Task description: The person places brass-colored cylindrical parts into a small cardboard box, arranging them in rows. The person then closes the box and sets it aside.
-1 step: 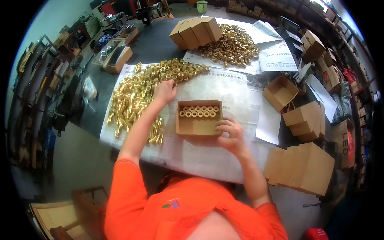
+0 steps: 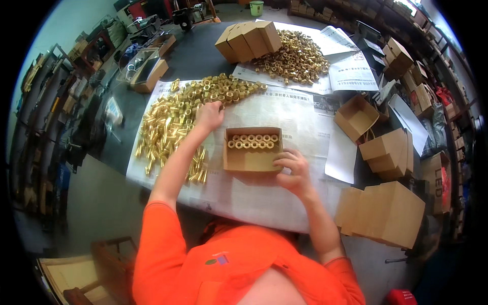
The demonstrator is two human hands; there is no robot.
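Note:
An open cardboard box (image 2: 252, 162) lies in front of me on newspaper. Two rows of brass nuts (image 2: 253, 142) stand along its far side, and the near part of its floor is bare. At the box's right wall, my right hand (image 2: 295, 170) curls its fingers over the edge and grips it. My left hand (image 2: 209, 116) reaches to the near edge of a heap of brass hex nuts (image 2: 203, 90), fingers bent together; what is between the fingertips is hidden. Left of that forearm spreads a pile of slim brass fittings (image 2: 165, 129).
Beyond lies another heap of brass nuts (image 2: 297, 56) beside closed cardboard boxes (image 2: 247, 41). To the right are an open empty box (image 2: 357, 118), folded cartons (image 2: 387, 152) and stacked flat cardboard (image 2: 381, 213) at the table's edge. Loaded shelves (image 2: 35, 117) line the left side.

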